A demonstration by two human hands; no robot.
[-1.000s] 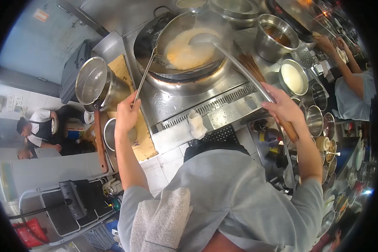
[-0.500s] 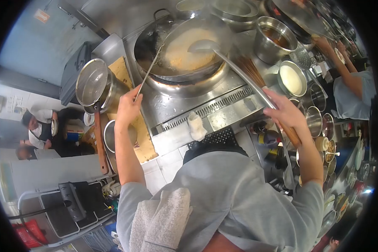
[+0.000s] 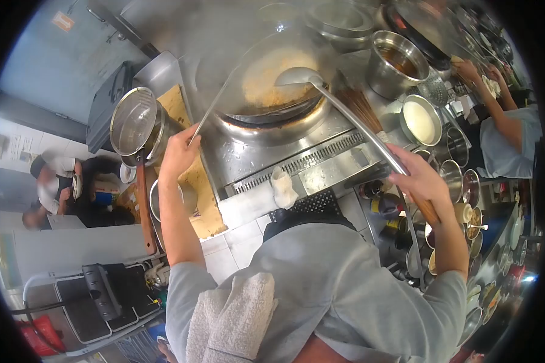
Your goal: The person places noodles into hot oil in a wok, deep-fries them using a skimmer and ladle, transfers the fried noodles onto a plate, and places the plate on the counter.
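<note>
My left hand is closed round a thin metal rod. The rod slants up to the edge of a broad round utensil over the wok; steam blurs where they join, so I cannot make out its kind. My right hand grips a ladle by its wooden handle end. The ladle's bowl rests over or against pale, golden-brown food in the round utensil; whether it touches is unclear. Below sits the wok on the steel range, its far side veiled by steam.
A bamboo brush, a steel pot of brown liquid and a bowl of white contents stand at right. A wooden-handled strainer lies over a pot at left. A co-worker's arms show at far right.
Steam has thickened over the wok, hiding its far side. The ladle's bowl has shifted slightly right and down. Both hands keep their hold, with my right hand slightly lower.
</note>
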